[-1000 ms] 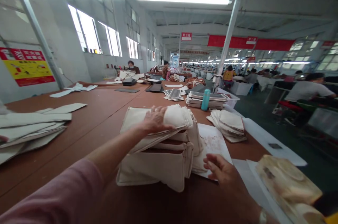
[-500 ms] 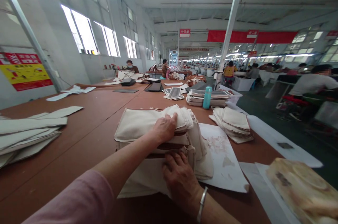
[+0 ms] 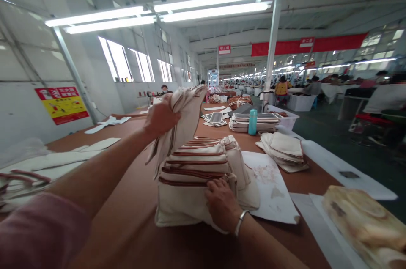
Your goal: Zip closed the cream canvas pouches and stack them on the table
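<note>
My left hand (image 3: 163, 117) is closed around a bunch of cream fabric pieces (image 3: 187, 119) with stitched edges, held up above the left side of a pile. That pile of cream fabric pieces (image 3: 196, 157), with brown edging along its folds, stands on the brown table in front of me. At its near right corner my right hand (image 3: 223, 203), with a silver bangle at the wrist, has its fingers curled over the edge of the front pieces. The thumb of that hand is partly hidden.
Paper sheets (image 3: 269, 188) lie right of the pile, beside a smaller cream stack (image 3: 283, 150). Behind stand a turquoise bottle (image 3: 252, 122) and framed panels (image 3: 234, 125). More cream pieces (image 3: 57, 161) lie at the left. A stained yellowish package (image 3: 364, 218) sits at the near right.
My left hand has gone from lying on top of the pile to lifting a bunch of fabric pieces up and left. My right hand stays at the near right corner. The camera view has shifted.
</note>
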`<state>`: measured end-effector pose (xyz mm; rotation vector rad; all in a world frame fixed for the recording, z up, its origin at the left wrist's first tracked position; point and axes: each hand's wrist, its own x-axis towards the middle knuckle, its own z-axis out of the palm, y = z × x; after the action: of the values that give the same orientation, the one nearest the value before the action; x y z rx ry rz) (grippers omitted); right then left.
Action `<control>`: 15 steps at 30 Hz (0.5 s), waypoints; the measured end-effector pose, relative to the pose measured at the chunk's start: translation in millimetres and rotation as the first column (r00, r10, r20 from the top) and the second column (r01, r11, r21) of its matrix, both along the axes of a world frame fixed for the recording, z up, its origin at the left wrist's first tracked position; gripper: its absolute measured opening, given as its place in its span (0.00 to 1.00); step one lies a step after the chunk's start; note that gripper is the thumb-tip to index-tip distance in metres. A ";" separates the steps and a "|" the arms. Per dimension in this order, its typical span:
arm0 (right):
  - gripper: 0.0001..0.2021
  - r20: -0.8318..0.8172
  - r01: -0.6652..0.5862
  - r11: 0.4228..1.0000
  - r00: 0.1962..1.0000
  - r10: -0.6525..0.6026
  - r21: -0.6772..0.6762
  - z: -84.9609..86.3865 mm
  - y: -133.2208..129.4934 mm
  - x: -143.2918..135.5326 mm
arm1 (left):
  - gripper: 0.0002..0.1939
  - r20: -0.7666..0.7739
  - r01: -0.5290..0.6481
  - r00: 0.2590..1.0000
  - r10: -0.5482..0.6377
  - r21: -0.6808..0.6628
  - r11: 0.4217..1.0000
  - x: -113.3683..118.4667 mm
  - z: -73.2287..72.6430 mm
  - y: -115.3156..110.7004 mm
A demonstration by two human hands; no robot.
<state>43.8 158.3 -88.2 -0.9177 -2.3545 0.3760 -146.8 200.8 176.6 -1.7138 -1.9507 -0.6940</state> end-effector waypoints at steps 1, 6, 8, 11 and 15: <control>0.09 -0.049 -0.016 0.999 0.999 0.014 -0.034 1.9 -0.1 1.3 | 0.33 -0.017 -0.025 1.000 0.026 0.071 0.997 1.3 12.4 -23.5; 0.07 -0.390 -0.102 0.959 0.921 -0.010 -0.265 10.1 2.3 20.2 | 0.34 -0.228 0.005 0.973 0.045 0.215 0.977 27.2 3.2 -144.5; 0.12 -0.533 -0.105 0.920 0.837 -0.124 -0.378 6.5 -4.0 38.1 | 0.37 -0.282 0.132 0.958 -0.054 0.265 0.955 35.8 -53.5 -173.7; 0.25 -0.644 -0.108 0.829 0.687 -0.337 -0.549 -12.5 -32.4 71.9 | 0.40 -0.277 0.395 0.896 -0.346 0.141 0.908 46.7 -181.7 -190.2; 0.32 -0.618 -0.085 0.694 0.540 -0.571 -0.715 -53.2 -86.1 109.2 | 0.55 0.010 0.471 0.853 -0.522 -0.447 0.761 65.4 -316.6 -191.3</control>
<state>153.0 72.2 -141.4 -1.0728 -1.1253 1.2970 -81.5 9.4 -140.0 -2.5445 -1.6488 -0.3125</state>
